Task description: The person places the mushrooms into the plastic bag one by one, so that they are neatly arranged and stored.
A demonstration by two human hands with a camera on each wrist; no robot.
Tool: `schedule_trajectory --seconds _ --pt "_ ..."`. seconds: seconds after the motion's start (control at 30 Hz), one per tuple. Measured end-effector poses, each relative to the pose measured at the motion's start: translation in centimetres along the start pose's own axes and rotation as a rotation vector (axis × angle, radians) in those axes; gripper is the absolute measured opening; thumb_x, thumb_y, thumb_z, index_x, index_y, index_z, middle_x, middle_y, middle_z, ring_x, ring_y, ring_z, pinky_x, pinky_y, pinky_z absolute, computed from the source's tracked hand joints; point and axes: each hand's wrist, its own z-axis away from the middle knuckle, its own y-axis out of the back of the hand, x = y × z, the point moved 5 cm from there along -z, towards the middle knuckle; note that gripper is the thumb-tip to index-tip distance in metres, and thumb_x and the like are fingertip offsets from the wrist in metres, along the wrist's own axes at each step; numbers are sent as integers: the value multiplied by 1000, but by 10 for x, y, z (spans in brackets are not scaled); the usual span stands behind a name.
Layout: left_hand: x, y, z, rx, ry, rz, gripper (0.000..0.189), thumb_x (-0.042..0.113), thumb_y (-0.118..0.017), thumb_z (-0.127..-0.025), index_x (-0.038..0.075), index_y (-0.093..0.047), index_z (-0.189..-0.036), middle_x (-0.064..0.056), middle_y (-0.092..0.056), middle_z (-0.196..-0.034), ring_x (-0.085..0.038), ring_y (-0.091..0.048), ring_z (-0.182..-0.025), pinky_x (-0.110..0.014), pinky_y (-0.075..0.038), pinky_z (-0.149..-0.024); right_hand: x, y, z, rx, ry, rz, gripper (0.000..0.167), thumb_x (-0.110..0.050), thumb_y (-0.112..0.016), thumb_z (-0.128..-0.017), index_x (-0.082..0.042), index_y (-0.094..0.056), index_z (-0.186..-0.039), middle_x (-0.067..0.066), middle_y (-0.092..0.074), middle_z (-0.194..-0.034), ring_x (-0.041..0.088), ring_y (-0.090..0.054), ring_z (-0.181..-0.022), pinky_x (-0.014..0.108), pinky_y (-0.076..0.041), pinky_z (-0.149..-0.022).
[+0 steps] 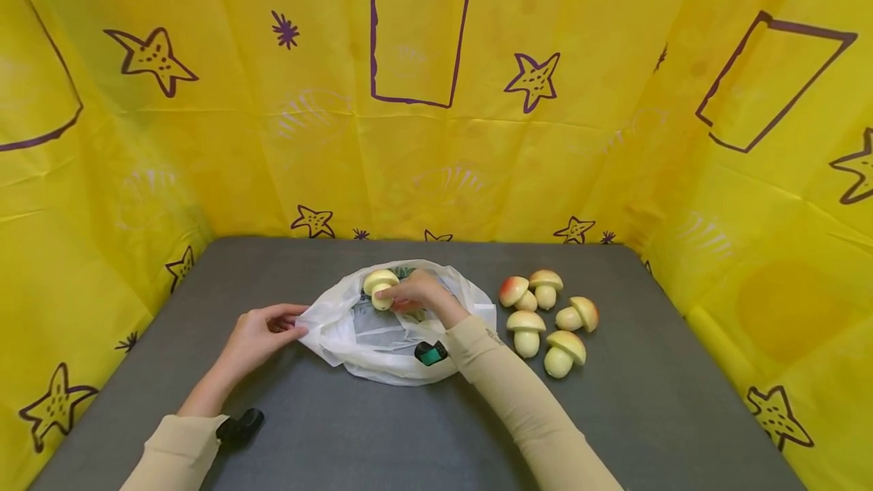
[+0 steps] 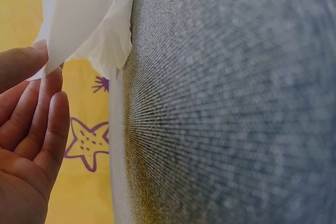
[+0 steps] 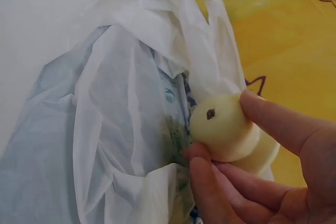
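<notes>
White, thin plastic bag (image 1: 327,317), spread open-mouthed on dark grey table (image 1: 341,438); edge pinched between thumb and fingers of bare left hand (image 1: 255,339). Pale yellow, round-capped mushroom-shaped object (image 1: 382,276), gripped by the stem in bare right hand (image 1: 423,290), over bag mouth near far rim. Five similar pale-stemmed mushrooms (image 1: 525,322), caps yellow to reddish, grouped just right of bag. Risks, by judgement: snagging on slack, folded plastic; collapse of mouth from a loosened left-hand pinch; tumble outside from release too near rim. Hidden or unclear: lower bag interior, behind folds, contents perhaps impossible to tell; green marking inside, blurred.
</notes>
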Motion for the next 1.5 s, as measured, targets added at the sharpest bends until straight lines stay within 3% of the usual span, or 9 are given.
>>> schedule_trajectory --seconds 0.13,0.27,0.53,0.73,0.93,1.5 --pt "1 -1 -1 -7 -3 13 34 28 -77 -80 12 -71 -109 -3 -70 -90 -5 -60 -72 -19 -51 -65 3 -3 -7 -5 -31 -61 42 -28 -85 -70 0 -61 -91 11 -68 -80 18 -68 -65 28 -57 -67" --pt "1 -1 -1 1 -17 23 35 28 -77 -79 10 -71 -108 -4 -70 -89 -5 -60 -71 -19 -52 -64 7 -6 -12 -13 -35 -89 46 -28 -87 -67 2 -60 -90 11 -67 -76 16 -67 -60 26 -56 -61" --pt "-3 -3 1 14 -14 17 34 26 -78 -78 11 -71 -108 -3 -71 -89 -3 -59 -70 -19 -52 -64 5 -11 -6 57 -34 -42 38 -27 -85 -70 0 -62 -85 11 -69 -78 21 -71 -71 28 -57 -67" --pt "-3 -2 2 25 -26 8 34 26 -79 -77 12 -71 -108 -2 -71 -87 -3 -60 -70 -19 -52 -64 4 -15 -2 52 -9 -57 32 -24 -84 -72 0 -64 -81 16 -72 -84 20 -69 -66 30 -57 -68" --pt "-2 -1 2 21 -16 0 34 28 -78 -78 14 -71 -108 -1 -71 -88 -3 -60 -71 -19 -52 -65 4 -15 0 34 34 -107 26 -17 -83 -72 2 -69 -82 16 -72 -81 22 -72 -72 29 -57 -67" --pt "-2 2 2 18 -12 6 35 27 -78 -78 13 -71 -109 -2 -71 -89 -3 -60 -71 -19 -52 -64 1 -13 4 48 25 -23 23 -19 -82 -74 1 -70 -76 13 -72 -75 18 -71 -67 27 -57 -66"
